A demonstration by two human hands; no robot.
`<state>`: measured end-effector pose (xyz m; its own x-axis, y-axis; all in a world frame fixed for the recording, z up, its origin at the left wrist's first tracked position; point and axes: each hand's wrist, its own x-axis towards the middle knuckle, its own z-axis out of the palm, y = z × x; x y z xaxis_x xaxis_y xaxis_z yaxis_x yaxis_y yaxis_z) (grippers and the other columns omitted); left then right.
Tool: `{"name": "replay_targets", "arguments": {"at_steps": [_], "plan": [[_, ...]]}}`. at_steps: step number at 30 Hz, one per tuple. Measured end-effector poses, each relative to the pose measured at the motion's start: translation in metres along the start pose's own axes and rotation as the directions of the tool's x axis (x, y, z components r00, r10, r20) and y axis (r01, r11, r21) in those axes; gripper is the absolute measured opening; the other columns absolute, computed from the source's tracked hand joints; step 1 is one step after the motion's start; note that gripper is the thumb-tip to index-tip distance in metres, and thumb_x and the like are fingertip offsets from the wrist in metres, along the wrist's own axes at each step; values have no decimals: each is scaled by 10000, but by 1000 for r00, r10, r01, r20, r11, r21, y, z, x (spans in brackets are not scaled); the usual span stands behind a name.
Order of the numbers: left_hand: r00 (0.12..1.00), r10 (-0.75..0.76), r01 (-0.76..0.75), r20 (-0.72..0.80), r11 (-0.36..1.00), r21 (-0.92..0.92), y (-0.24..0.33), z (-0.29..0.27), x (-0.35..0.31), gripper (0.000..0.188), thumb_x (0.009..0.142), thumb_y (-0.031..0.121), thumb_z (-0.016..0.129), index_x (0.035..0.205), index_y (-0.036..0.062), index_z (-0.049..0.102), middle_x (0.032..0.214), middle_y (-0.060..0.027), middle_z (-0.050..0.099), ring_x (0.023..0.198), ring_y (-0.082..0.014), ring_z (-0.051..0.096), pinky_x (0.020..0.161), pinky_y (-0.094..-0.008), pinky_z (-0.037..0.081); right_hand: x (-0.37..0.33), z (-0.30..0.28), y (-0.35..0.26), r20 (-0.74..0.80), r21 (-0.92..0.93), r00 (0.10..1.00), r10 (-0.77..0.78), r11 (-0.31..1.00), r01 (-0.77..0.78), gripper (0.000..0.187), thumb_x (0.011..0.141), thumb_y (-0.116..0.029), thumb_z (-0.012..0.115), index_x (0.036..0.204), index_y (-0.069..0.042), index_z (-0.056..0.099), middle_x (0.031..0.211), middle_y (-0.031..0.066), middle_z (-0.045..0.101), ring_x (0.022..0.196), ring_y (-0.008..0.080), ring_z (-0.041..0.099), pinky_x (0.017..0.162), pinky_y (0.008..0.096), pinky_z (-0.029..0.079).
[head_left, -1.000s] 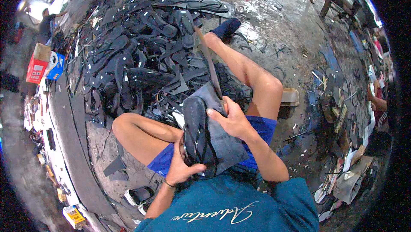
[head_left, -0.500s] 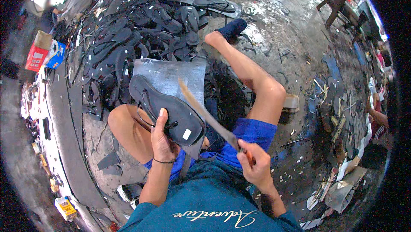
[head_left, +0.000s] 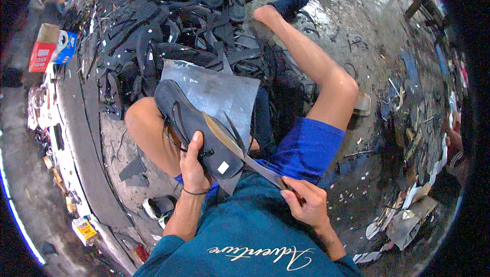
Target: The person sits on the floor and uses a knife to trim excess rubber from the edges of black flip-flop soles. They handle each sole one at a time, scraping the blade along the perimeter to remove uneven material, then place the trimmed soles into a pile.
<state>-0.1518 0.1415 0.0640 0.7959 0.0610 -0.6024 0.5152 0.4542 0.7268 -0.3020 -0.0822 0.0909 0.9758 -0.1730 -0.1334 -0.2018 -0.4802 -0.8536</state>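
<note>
My left hand (head_left: 193, 167) is closed around a black flip-flop (head_left: 185, 118), thumb on top by the strap. The sandal is tilted, and a small white sticker marks its heel end. My right hand (head_left: 306, 200) grips a long knife (head_left: 265, 171) whose pale, curved blade lies along the flip-flop's right edge. A thin dark strip (head_left: 234, 130) stands away from the sole beside the blade. Beneath the flip-flop, across my lap, is a grey sheet (head_left: 224, 90). The knife's handle is mostly hidden in my fist.
A large heap of black flip-flops (head_left: 178, 16) covers the floor ahead. Black scraps (head_left: 133, 172) lie by my left knee. Red and blue boxes (head_left: 47, 47) stand at far left. Debris and a torn carton (head_left: 408, 221) are on the right, with a dark metal stand (head_left: 421, 1) beyond.
The knife has come left and down onto the flip-flop's edge, and a strip now sticks out there. The grey sheet shows farther right. My left hand keeps its hold.
</note>
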Motion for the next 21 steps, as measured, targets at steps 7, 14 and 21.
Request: {"name": "replay_targets", "arguments": {"at_steps": [7, 14, 21], "plan": [[999, -28, 29, 15, 1000, -7, -17, -36, -3, 513, 911, 219, 666, 1334, 9, 463, 1164, -113, 634, 1012, -231, 658, 873, -390, 562, 46, 31, -27, 70, 54, 998, 4, 998, -8, 265, 881, -246, 721, 1082, -75, 712, 758, 119, 688, 592, 208, 663, 526, 328, 532], [998, -26, 29, 50, 997, -68, -17, -35, -8, 448, 936, 229, 610, 1303, -1, 495, 1096, -101, 657, 939, -231, 678, 837, -380, 570, 79, 51, -33, 79, 57, 989, -128, 991, 123, 251, 886, -256, 697, 1072, -87, 694, 815, 132, 690, 676, 287, 682, 591, 373, 558], [998, -1, -2, -70, 999, -38, -25, -51, -11, 447, 927, 228, 608, 1303, 5, 513, 1086, -91, 661, 927, -223, 680, 830, -362, 569, 40, 32, -25, 149, 41, 989, 7, 999, -13, 282, 905, -270, 682, 1105, -71, 697, 758, 131, 671, 615, 260, 662, 541, 358, 536]]}}
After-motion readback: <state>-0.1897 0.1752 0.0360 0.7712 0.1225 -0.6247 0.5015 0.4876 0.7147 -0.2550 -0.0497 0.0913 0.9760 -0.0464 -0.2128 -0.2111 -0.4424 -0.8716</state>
